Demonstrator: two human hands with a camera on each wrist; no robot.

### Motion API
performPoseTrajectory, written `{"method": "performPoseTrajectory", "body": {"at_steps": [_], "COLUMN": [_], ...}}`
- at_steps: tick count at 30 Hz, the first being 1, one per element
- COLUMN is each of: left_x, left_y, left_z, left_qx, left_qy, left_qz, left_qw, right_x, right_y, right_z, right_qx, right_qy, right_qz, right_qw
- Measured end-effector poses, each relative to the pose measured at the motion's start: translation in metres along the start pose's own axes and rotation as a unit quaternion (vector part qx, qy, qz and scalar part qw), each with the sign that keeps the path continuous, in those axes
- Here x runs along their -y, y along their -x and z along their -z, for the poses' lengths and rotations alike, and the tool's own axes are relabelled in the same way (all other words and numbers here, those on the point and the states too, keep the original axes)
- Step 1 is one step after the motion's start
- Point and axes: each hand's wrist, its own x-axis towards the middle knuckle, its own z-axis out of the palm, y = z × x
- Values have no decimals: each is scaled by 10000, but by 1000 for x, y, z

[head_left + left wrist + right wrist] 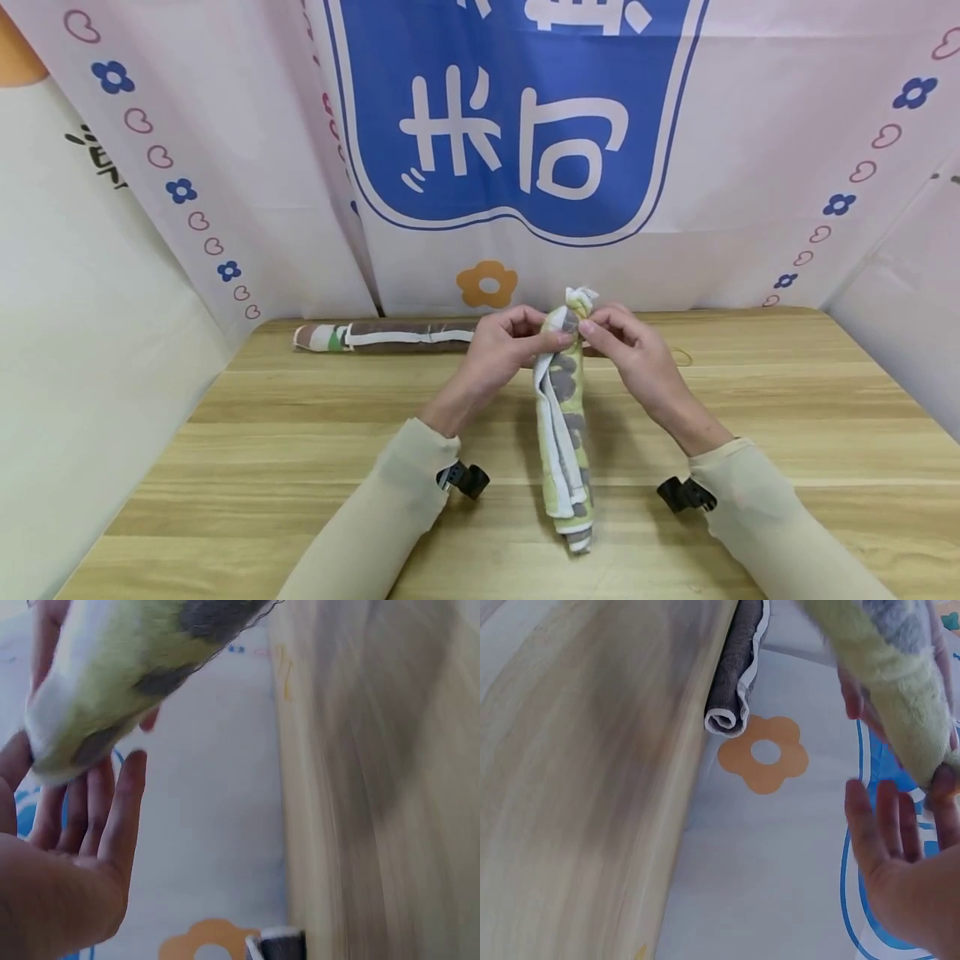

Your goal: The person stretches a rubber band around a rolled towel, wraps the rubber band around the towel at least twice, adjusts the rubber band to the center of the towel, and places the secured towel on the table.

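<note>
A rolled-up towel (567, 392), yellow-green with grey patches and white edging, is held lengthwise over the middle of the table. Its far end narrows to a tufted white tip, and its near end points toward me. With thumb and fingers, my left hand (512, 343) pinches the towel just below that tip. On the other side my right hand (628, 348) pinches it at nearly the same height. In the left wrist view the towel (127, 682) hangs off the wooden surface. The right wrist view shows my right thumb and fingers at the towel's (900, 697) narrowed end.
A second rolled towel (405, 336), brown with a white edge, lies along the table's back edge, partly hidden behind my left hand. A thin yellow loop (681, 357) lies on the wooden table (300, 467), right of my right hand. Behind hangs a printed cloth (420, 267).
</note>
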Motion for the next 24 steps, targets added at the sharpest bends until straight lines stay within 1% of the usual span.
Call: {"method": "performPoseTrajectory", "body": {"at_steps": [3,6,8,10,13,15,16,18,20,22,24], "left_x": [-2,-2,-1,1,3,4,5,6,6,6,4], "left_y": [3,4,5,4,3,2,1,-1,-2,-4,-5], "left_z": [-7,-13,-16,-18,-17,-16,-15,-12,-9,-6,-2], "left_qx": [-481,-1023,-1299,-1490,-1690,-1758,-1740,-1603,-1314,-934,-574], "left_qy": [-229,-509,-614,-633,-549,-448,-346,-125,90,332,600], "left_qz": [-222,-406,-468,-490,-454,-391,-361,-279,-167,-114,-41], "left_qw": [9983,9926,9885,9856,9830,9826,9835,9866,9912,9950,9965], "right_x": [0,-1,-3,-6,-13,-16,-18,-19,-19,-19,-17], "right_y": [0,2,3,5,6,6,5,4,3,1,-1], "right_z": [-3,-10,-16,-21,-26,-27,-26,-23,-19,-15,-11], "right_qx": [-246,-592,-789,-922,-909,-827,-789,-716,-670,-597,-509], "right_qy": [611,1127,1197,1250,1439,1553,1551,1414,1248,1091,1059], "right_qz": [72,282,576,994,1655,1975,2061,2072,1998,1871,1783], "right_qw": [9978,9915,9880,9829,9714,9644,9629,9654,9695,9744,9769]}}
